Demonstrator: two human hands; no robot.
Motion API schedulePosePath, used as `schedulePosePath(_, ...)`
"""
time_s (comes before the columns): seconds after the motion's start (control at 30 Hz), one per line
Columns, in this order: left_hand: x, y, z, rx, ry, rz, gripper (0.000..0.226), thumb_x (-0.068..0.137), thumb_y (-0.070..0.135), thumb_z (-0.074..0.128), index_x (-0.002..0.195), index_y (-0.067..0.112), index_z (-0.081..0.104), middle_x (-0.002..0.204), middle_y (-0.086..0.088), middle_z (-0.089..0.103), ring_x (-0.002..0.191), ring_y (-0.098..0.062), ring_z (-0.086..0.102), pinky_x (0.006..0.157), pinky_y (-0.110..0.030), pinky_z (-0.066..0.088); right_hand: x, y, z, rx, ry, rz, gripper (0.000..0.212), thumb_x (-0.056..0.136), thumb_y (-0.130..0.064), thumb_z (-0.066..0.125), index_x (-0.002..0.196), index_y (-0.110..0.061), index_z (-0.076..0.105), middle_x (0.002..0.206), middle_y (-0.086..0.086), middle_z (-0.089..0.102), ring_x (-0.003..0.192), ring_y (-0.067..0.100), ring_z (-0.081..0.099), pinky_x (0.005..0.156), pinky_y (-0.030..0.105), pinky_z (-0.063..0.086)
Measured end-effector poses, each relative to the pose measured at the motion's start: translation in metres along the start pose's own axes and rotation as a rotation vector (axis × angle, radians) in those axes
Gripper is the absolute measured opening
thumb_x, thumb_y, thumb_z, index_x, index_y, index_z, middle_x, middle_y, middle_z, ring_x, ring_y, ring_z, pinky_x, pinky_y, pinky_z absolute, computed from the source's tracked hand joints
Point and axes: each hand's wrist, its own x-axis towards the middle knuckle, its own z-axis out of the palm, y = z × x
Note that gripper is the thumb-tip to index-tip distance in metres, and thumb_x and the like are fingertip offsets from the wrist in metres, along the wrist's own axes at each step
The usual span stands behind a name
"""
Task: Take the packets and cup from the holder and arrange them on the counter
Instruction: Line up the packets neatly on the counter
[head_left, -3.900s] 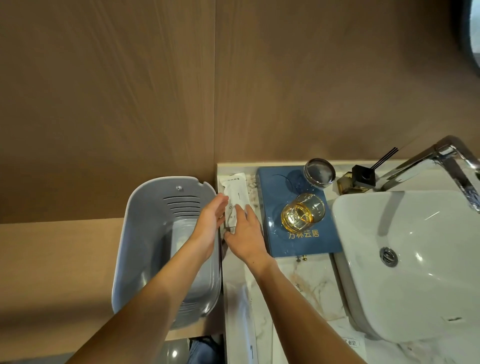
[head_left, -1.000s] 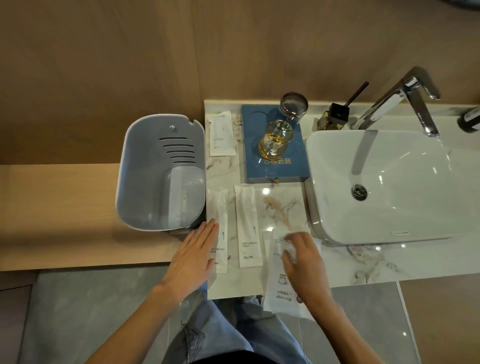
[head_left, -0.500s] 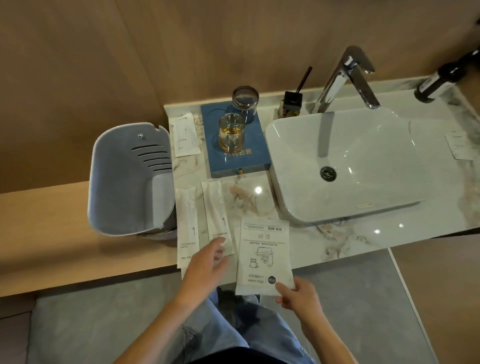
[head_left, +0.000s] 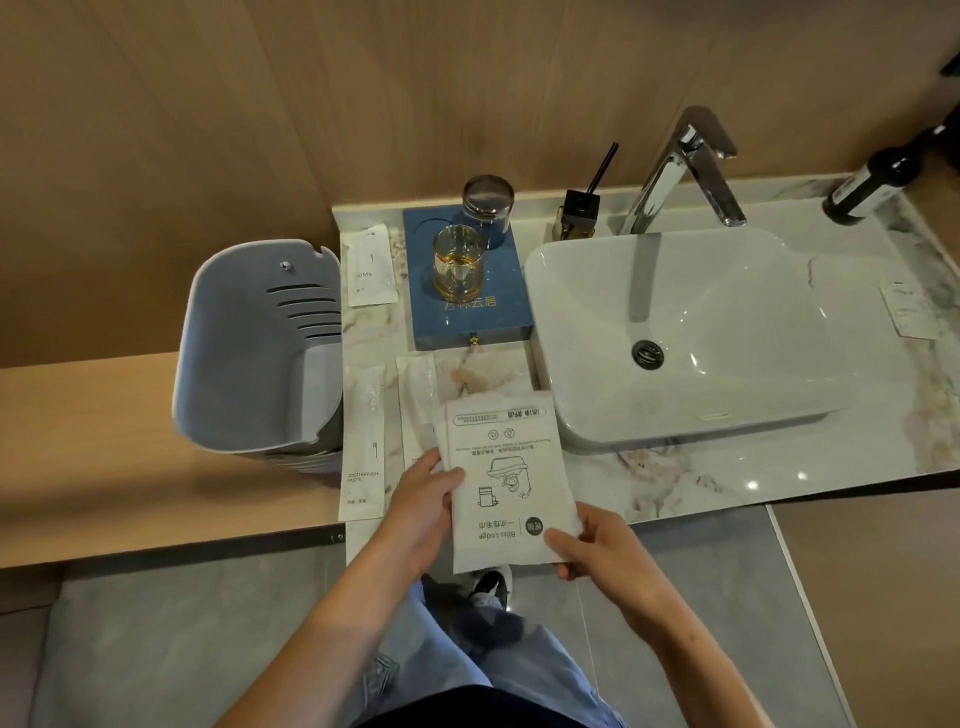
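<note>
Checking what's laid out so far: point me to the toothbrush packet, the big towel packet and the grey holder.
toothbrush packet (head_left: 363, 441): head view, middle of its wrapper.
towel packet (head_left: 506, 478): head view, printed face.
grey holder (head_left: 244, 358): head view, inner back wall.

You are standing at a hotel bathroom vanity. The white vessel sink (head_left: 691, 332) sits on a marble-patterned counter (head_left: 727, 478), with a chrome faucet (head_left: 685, 166) rising behind it against wood-panelled wall. Left of the sink lies a blue tray (head_left: 498, 317) printed with gold characters, carrying an amber glass (head_left: 458, 269) and an upturned clear glass (head_left: 487, 200). Behind the sink's left corner stands a reed diffuser (head_left: 579, 210). Guest amenity packets, one marked toothbrush packet (head_left: 362, 441), lie left of the sink, and a grey bin (head_left: 260, 353) stands beyond them.
</note>
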Motion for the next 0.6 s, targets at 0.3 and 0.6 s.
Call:
schedulePosePath(0.3,-0.002,0.023,-0.016,-0.18,-0.037,0.094,0.022,0.1,0.002,0.057,0.12,0.008,0.064,0.116,-0.016,0.078,0.096,-0.026,0.077,0.076,-0.037,0.065,0.033,-0.066,-0.051,-0.53,0.119,-0.259,0.006,0.094,-0.016,0.063,0.091,-0.012,0.064,0.082,0.006,0.064,0.071,0.015,0.055,0.068,0.033,0.044)
schedulePosePath(0.6,0.003,0.049,-0.052,-0.159,-0.07,0.073,0.047,0.104,0.044,0.041,0.128,0.011,0.065,0.125,-0.018,0.073,0.112,-0.036,0.07,0.095,-0.057,0.055,0.059,-0.187,-0.047,-1.328,-0.16,-0.55,0.023,0.098,-0.02,0.06,0.087,-0.03,0.043,0.091,-0.001,0.06,0.086,0.021,0.056,0.059,0.025,0.034)
